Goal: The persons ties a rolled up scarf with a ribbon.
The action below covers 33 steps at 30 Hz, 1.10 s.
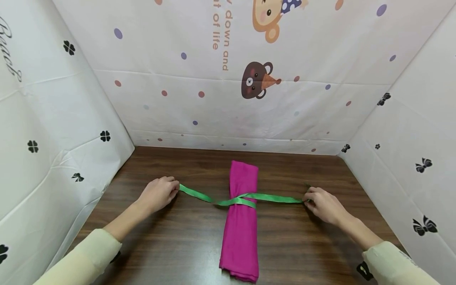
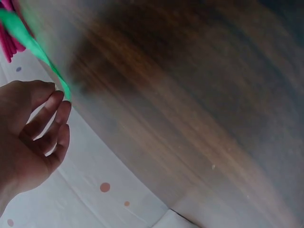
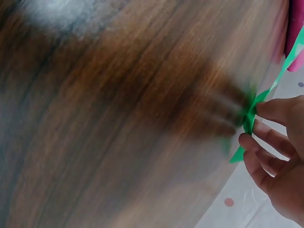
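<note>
Ribbon crossed over rolled pink cloth at mid-table. Left hand and right hand each pinching one end. Tying under way; next, likely pulling snug and knotting.

The desk is dark wood-grain with a smooth, faintly sheened top. The magenta roll looks like soft matt cloth. The green ribbon is thin, smooth and slightly glossy. The printed backdrop resembles creased, matt plastic sheeting.
</note>
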Tool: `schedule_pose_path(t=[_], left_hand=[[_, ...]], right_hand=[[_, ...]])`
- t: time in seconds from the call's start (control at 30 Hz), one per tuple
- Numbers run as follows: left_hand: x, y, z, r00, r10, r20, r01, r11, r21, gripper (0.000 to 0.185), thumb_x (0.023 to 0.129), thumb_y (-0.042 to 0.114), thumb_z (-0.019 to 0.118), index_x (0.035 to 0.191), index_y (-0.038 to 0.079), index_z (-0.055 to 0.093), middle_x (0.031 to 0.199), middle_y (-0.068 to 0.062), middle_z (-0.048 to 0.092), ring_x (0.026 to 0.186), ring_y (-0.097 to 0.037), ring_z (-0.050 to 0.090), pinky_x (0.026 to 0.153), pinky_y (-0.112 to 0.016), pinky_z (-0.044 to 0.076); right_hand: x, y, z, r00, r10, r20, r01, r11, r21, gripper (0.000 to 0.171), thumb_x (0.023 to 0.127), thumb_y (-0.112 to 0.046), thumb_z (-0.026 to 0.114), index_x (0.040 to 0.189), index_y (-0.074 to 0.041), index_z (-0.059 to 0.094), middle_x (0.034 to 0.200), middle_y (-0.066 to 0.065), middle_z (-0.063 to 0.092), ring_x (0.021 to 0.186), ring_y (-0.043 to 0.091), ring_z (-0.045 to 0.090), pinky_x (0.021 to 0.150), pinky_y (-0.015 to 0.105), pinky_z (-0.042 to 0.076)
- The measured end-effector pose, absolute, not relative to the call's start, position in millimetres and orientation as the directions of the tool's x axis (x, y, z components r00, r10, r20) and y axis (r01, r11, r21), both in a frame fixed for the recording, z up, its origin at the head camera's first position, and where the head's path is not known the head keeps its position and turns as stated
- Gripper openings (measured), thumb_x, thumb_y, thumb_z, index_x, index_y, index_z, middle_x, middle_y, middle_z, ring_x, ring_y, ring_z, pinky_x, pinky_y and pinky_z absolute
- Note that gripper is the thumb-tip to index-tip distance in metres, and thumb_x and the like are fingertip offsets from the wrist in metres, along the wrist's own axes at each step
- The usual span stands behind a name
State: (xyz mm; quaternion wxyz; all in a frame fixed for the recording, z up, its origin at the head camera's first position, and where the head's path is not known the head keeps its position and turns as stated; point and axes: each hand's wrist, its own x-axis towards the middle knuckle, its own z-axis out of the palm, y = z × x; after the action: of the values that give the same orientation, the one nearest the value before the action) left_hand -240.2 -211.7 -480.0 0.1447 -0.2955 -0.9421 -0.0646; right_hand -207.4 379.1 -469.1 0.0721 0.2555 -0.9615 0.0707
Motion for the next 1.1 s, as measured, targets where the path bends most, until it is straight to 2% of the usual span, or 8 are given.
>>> schedule_pose_path(t=[0.07,0.13,0.27,0.37,0.6,0.87,1.1], left_hand=[[-239.9,-211.4,-480.8,-0.783,0.538,0.313,0.576,0.816,0.04,0.018,0.087,0.005,0.085,0.085,0.015,0.07,0.082,0.004,0.062,0.067,-0.012,0.057,0.058,-0.031,0.051],[-239.6,-210.9,-482.0,-0.784,0.535,0.316,0.575,0.817,0.043,0.018,0.088,0.007,0.084,0.083,0.016,0.069,0.081,0.005,0.06,0.066,-0.011,0.055,0.057,-0.031,0.05],[-239.8,-210.0,-484.3,-0.793,0.522,0.313,0.564,0.824,0.055,0.019,0.089,0.011,0.084,0.083,0.018,0.068,0.08,0.007,0.059,0.065,-0.009,0.053,0.057,-0.03,0.049],[-239.4,-209.8,-484.5,-0.805,0.509,0.305,0.549,0.833,0.062,0.019,0.09,0.012,0.085,0.083,0.017,0.068,0.08,0.006,0.059,0.065,-0.009,0.053,0.056,-0.03,0.049],[-237.8,-209.8,-483.2,-0.843,0.453,0.29,0.494,0.865,0.087,0.012,0.091,0.014,0.084,0.088,0.013,0.072,0.079,0.004,0.059,0.064,-0.011,0.054,0.054,-0.031,0.049],[-234.0,-210.1,-480.0,-0.909,0.346,0.234,0.39,0.903,0.179,0.013,0.093,0.014,0.083,0.086,0.009,0.073,0.077,0.002,0.057,0.063,-0.012,0.052,0.053,-0.032,0.048],[-231.9,-208.8,-476.5,-0.941,0.278,0.194,0.321,0.914,0.247,0.012,0.093,0.015,0.082,0.089,0.008,0.073,0.08,0.001,0.058,0.062,-0.013,0.052,0.053,-0.033,0.047]], right_hand=[[-207.3,379.1,-470.9,-0.862,-0.478,0.168,-0.498,0.861,-0.103,0.013,0.088,-0.004,0.084,0.096,-0.014,0.079,0.099,0.003,0.067,0.096,0.032,0.069,0.071,0.044,0.059],[-207.4,378.9,-472.3,-0.864,-0.475,0.168,-0.494,0.863,-0.102,0.013,0.088,-0.006,0.085,0.096,-0.014,0.079,0.098,0.001,0.066,0.093,0.028,0.069,0.07,0.043,0.059],[-207.7,378.2,-473.5,-0.869,-0.464,0.171,-0.485,0.868,-0.11,0.011,0.089,-0.009,0.085,0.096,-0.015,0.08,0.094,-0.003,0.062,0.077,0.011,0.059,0.061,0.032,0.052],[-207.9,377.1,-473.4,-0.874,-0.454,0.172,-0.476,0.871,-0.119,0.009,0.09,-0.011,0.085,0.097,-0.015,0.081,0.095,-0.004,0.062,0.073,0.006,0.056,0.058,0.029,0.049],[-208.8,376.5,-472.9,-0.887,-0.427,0.179,-0.452,0.88,-0.143,0.008,0.091,-0.013,0.084,0.099,-0.014,0.08,0.095,-0.003,0.062,0.071,0.006,0.055,0.056,0.029,0.046],[-210.5,375.6,-469.6,-0.907,-0.362,0.214,-0.403,0.894,-0.198,0.009,0.093,-0.012,0.082,0.1,-0.011,0.076,0.093,-0.002,0.065,0.071,0.008,0.058,0.056,0.031,0.046],[-211.3,375.5,-467.3,-0.913,-0.325,0.246,-0.379,0.899,-0.219,0.007,0.093,-0.01,0.081,0.097,-0.011,0.075,0.09,-0.002,0.066,0.073,0.011,0.059,0.058,0.034,0.048]])
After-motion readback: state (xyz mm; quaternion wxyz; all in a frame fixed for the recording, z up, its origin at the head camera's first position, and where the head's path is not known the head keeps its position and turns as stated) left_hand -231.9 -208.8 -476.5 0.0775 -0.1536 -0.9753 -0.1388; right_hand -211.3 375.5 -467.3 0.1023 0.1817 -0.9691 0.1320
